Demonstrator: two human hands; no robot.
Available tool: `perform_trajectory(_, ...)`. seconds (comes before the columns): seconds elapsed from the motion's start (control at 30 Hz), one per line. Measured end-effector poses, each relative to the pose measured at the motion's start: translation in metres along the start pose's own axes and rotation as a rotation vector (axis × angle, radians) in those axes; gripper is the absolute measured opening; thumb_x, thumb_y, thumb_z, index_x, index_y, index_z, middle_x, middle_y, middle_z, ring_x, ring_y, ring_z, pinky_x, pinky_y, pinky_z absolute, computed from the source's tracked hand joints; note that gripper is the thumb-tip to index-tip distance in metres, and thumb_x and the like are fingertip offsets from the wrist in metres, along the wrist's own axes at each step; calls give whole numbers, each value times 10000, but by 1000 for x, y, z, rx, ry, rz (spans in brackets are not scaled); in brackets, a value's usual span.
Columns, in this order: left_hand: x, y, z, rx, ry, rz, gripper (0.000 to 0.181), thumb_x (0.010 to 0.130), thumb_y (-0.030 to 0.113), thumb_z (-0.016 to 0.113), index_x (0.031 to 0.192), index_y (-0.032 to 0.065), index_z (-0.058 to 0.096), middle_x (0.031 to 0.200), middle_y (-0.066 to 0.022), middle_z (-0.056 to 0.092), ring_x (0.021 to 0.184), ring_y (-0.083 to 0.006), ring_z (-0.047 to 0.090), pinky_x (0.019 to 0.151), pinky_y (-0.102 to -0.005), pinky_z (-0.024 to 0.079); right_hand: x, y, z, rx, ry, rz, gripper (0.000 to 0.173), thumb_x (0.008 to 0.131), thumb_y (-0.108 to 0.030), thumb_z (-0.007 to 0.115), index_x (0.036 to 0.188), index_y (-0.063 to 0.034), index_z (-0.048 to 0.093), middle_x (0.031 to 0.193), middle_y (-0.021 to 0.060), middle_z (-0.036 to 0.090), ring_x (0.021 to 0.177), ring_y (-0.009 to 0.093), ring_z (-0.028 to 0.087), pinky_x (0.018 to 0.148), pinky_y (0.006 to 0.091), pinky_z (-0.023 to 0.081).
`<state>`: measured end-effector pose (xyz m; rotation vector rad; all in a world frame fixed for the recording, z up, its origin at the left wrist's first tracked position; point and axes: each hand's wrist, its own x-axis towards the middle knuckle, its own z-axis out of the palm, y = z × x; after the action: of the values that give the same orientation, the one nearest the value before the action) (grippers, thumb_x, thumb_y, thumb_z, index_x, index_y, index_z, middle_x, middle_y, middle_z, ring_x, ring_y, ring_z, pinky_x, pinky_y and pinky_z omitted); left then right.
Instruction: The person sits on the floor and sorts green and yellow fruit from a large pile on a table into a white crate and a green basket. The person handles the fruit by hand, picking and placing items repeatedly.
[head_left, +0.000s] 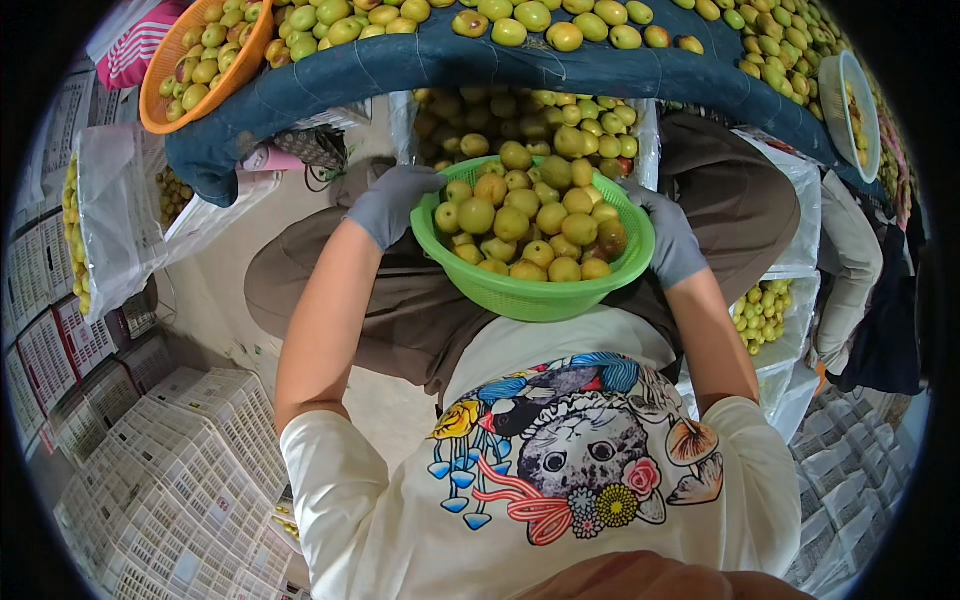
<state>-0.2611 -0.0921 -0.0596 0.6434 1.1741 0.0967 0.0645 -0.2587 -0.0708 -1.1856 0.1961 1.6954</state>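
Note:
Between my two gloved hands is a green plastic basket, heaped with yellow-green fruits that look like jujubes. My left hand, in a grey glove, grips the basket's left rim. The opposite rim is held by my right hand, gloved the same way; its fingertips are partly hidden behind the rim. The basket is over my lap. Just beyond it stands a plastic-lined crate with more of the same fruits in it, partly covered by the basket and in shade.
A padded blue table edge curves across the top, with loose fruits on the table. An orange basket of fruit sits at its left, a pale basket at its right. Stacked white crates stand lower left. Another person's sleeve shows at right.

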Motion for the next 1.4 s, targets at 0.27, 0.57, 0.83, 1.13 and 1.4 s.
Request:
perform_trajectory(0.27,-7,22,18,48,7,54,299,891,82,562,1135,-90,573,1042,-177,643,891,-244,656,782,-343,554,-24,-21,21,-13,76,-69,526,812,-30,467,1326,82,437,1216,196,572,1082,285,585,969,342,468)
perform_trajectory(0.57,8,7,15,104,29,96,272,843,110,617,1046,-67,651,900,-115,670,749,-180,629,663,-303,498,-19,-14,-4,-69,24,-103,506,834,-64,471,1310,106,457,1216,194,570,1080,254,579,955,319,465)
perform_trajectory(0.83,13,6,7,160,-35,91,302,858,91,590,1103,-84,609,993,-148,663,847,-200,663,725,-311,539,-25,-21,8,-264,-9,-169,449,851,-106,432,1248,84,518,1194,181,580,1036,236,594,893,307,493)
perform_trajectory(1.13,-13,1,17,84,40,99,326,849,105,601,1129,-60,616,911,-123,662,731,-186,640,636,-291,527,-35,-11,12,-104,-80,-19,525,836,-106,524,1318,90,456,1230,195,577,1065,266,605,926,344,488)
perform_trajectory(1.4,-37,2,19,121,-31,155,418,862,72,573,1253,-70,535,1046,-146,653,869,-188,653,762,-290,530,-47,-8,7,-188,-85,-112,479,836,-71,523,1285,94,495,1160,182,624,1017,256,635,936,331,490)
